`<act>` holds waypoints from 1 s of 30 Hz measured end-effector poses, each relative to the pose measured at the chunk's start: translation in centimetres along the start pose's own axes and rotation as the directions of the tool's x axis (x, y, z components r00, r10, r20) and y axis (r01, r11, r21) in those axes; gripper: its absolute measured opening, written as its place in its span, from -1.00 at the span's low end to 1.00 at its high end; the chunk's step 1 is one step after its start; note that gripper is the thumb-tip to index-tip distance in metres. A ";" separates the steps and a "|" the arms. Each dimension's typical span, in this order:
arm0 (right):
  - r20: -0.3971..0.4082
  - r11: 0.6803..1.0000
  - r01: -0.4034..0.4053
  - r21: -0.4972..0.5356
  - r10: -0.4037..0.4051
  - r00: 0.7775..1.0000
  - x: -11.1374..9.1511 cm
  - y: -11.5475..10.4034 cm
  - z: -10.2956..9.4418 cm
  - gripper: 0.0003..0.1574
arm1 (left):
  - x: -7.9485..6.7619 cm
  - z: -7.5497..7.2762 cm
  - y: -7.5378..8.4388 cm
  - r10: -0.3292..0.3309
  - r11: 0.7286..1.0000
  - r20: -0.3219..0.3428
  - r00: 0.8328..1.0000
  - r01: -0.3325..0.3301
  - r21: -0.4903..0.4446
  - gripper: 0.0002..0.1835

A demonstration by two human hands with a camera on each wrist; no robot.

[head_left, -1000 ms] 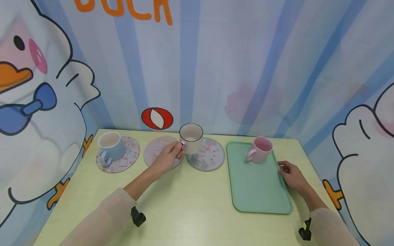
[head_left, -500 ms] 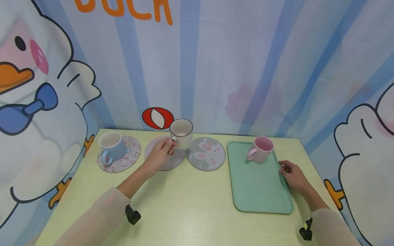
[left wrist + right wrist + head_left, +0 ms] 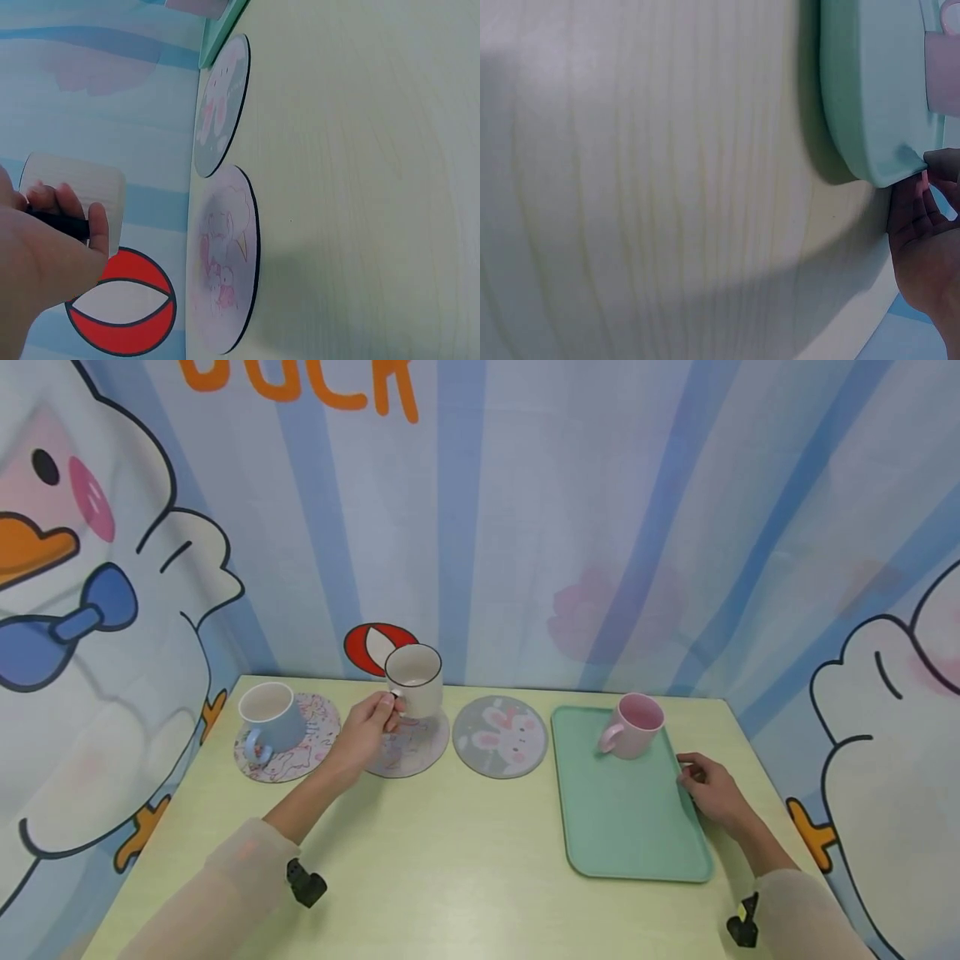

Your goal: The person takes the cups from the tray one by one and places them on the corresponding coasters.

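A white mug (image 3: 422,692) with a dark rim hangs in the air over the pink middle coaster (image 3: 420,748). My left hand (image 3: 358,737) grips it by its dark handle, fingers curled round, as the left wrist view shows. On the right, my right hand (image 3: 716,793) pinches the right edge of a green tray (image 3: 630,827). The right wrist view has the thumb on top of the rim and the fingers (image 3: 911,210) beneath. Upright toward the tray's far end stands a pink mug (image 3: 637,728).
A light blue mug (image 3: 276,725) stands on a patterned coaster (image 3: 324,718) at the left. Between the middle coaster and the tray lies a grey rabbit coaster (image 3: 501,739). A striped cloth backdrop (image 3: 517,568) rises right behind the table (image 3: 465,860).
My left hand has carried the white mug leftward and slightly up, from over the grey rabbit coaster to over the middle one. The right hand and tray have stayed in place.
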State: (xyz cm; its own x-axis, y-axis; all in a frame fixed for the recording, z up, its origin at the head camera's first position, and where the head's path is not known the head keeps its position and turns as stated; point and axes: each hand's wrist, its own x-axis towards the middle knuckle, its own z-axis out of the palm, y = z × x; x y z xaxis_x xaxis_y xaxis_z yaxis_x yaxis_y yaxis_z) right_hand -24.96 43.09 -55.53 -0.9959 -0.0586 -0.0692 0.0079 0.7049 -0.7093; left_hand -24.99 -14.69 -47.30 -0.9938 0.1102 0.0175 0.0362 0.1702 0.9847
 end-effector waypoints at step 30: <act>-0.001 1.000 0.002 -0.003 -0.002 1.000 0.0 0.0 0.0 -0.50 | -0.2 -1.6 -3.6 -0.082 0.996 -0.077 0.994 0.083 0.013 -0.58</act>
State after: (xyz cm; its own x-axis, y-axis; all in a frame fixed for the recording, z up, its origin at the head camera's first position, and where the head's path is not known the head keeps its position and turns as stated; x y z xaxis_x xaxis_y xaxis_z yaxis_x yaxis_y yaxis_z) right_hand -24.96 43.06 -55.52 -0.9960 -0.0588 -0.0670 0.0058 0.7072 -0.7070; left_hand -25.14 -16.85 -50.62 -0.9986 0.0199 -0.0497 -0.0450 0.1919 0.9804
